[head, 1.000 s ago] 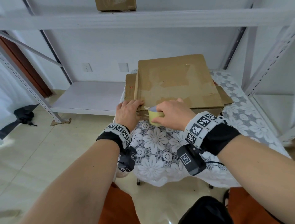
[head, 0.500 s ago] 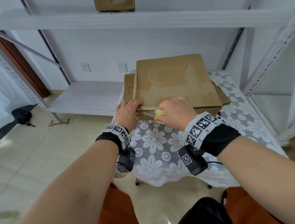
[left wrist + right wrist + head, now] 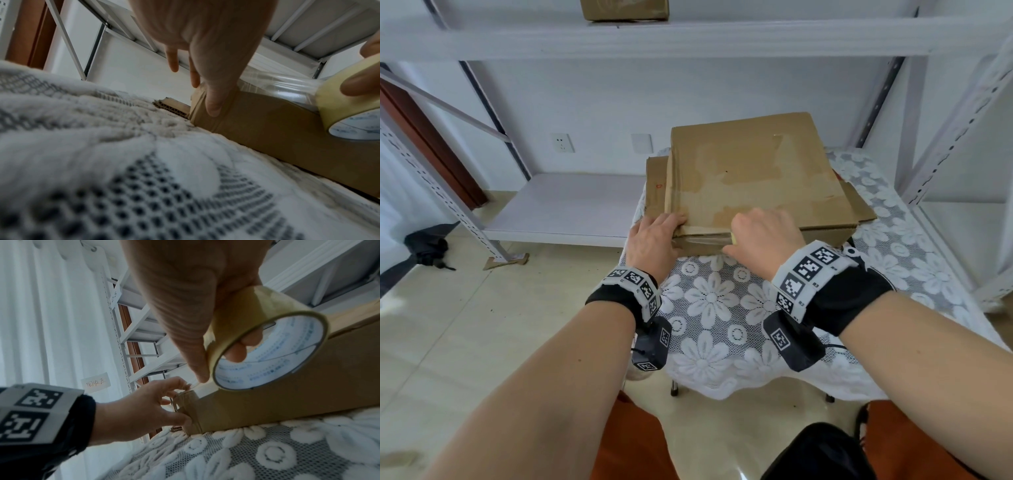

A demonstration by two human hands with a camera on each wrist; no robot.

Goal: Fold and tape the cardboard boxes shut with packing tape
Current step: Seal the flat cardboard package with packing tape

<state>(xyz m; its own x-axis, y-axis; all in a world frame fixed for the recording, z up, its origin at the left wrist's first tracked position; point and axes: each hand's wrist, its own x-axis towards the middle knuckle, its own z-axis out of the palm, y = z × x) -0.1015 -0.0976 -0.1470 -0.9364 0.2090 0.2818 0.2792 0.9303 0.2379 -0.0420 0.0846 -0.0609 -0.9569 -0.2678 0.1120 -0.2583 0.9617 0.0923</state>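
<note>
A flat brown cardboard box (image 3: 750, 178) lies on a table under a lace cloth. My left hand (image 3: 654, 236) clasps its near left corner, thumb (image 3: 213, 104) pressed on the front face and fingers over the top edge. My right hand (image 3: 763, 236) grips a yellowish roll of packing tape (image 3: 267, 344), with fingers through the core, held against the box's front edge. A clear strip of tape (image 3: 277, 86) stretches from the left corner to the tape roll (image 3: 347, 100). In the head view the right hand hides most of the tape roll (image 3: 733, 238).
A second flattened cardboard piece (image 3: 655, 192) sticks out under the box. The lace tablecloth (image 3: 722, 308) covers the table's near part. White metal shelving (image 3: 688, 37) surrounds the table, with another carton (image 3: 625, 8) on top. A dark object (image 3: 426, 246) lies on the floor at left.
My right hand has carried the tape roll to the right along the box's front edge, drawing out a strip of tape. The left hand has stayed at the corner.
</note>
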